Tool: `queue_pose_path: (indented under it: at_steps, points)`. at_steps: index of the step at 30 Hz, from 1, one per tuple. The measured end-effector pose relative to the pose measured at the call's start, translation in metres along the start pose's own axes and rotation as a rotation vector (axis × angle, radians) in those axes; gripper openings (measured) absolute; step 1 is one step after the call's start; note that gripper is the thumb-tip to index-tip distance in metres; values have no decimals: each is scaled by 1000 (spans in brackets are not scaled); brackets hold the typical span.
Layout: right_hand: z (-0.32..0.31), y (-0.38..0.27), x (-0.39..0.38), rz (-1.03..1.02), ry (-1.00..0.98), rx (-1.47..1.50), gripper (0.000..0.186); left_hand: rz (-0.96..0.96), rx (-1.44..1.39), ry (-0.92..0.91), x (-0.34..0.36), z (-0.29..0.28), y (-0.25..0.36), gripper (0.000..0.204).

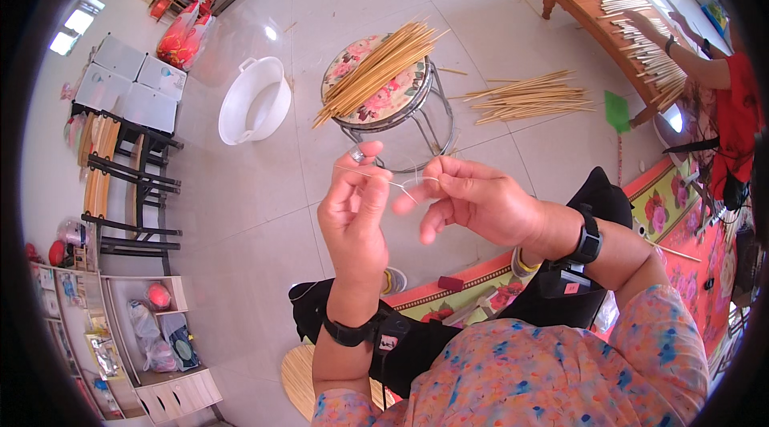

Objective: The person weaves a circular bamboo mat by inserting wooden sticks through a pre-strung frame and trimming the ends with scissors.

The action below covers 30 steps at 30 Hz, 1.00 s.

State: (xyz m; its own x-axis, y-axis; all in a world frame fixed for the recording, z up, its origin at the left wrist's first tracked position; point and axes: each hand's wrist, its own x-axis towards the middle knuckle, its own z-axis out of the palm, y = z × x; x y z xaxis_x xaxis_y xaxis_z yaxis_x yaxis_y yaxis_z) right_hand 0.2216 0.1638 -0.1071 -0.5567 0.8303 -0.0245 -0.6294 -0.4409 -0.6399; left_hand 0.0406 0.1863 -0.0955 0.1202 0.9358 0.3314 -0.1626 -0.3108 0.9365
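Observation:
In front of my body I hold a thin white thread (pixel 410 195) up between both hands. My left hand (pixel 352 207) pinches it between thumb and index finger, and a silver-coloured ring shows on one finger. My right hand (pixel 485 199) grips the thread between thumb and index finger, the other fingers loosely bent. A small loop of thread shows between the fingertips. Beyond my hands, a bundle of thin straw-coloured sticks (pixel 376 74) lies across a round stool (pixel 392 102) with a floral seat. More sticks (pixel 529 97) lie on the tiled floor, right of the stool.
A white basin (pixel 256 102) stands left of the stool. At the far right, another person's arm (pixel 697 66) reaches over a wooden table (pixel 589 6) with rows of sticks. Black-legged folding furniture (pixel 132 179) and a shelf unit (pixel 172 387) line the left side.

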Motion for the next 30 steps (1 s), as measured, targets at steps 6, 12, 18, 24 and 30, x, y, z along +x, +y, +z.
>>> queue_pose_path:
  at_steps: [6,12,18,24,30]
  points:
    - [-8,0,0,111,58,-90,21,19,-80,180,8,-11,7,11]
    - [-10,-2,-1,190,229,-183,20,8,-267,245,19,-50,11,15]
    - [-11,-1,0,251,239,-202,20,-2,-485,219,22,-75,12,13]
    - [-11,0,0,263,241,-235,20,-18,-487,292,21,-81,18,11]
    - [-14,2,1,261,271,-311,17,1,-465,316,19,-87,21,12]
